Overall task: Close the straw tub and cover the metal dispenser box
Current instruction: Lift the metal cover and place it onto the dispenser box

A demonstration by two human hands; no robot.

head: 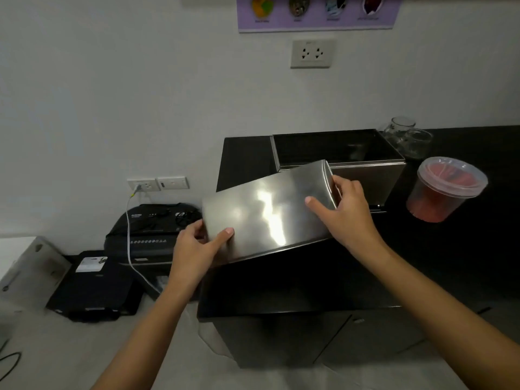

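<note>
A shiny metal cover [267, 212] hangs tilted above the black counter [295, 288], just in front of the open metal dispenser box [363, 171]. My left hand [197, 246] grips the cover's near left corner, and my right hand [340, 209] grips its far right end. The box stands open at the top, its dark inside showing. To the right, the clear plastic straw tub [444, 190] holds red straws and has its clear lid sitting on top.
Two glass jars [408, 136] stand behind the tub by the wall. Left of the counter, lower down, sit a black paper shredder [152, 229] with a white cable, and a black case [92, 288]. Wall sockets [311, 53] are above the box.
</note>
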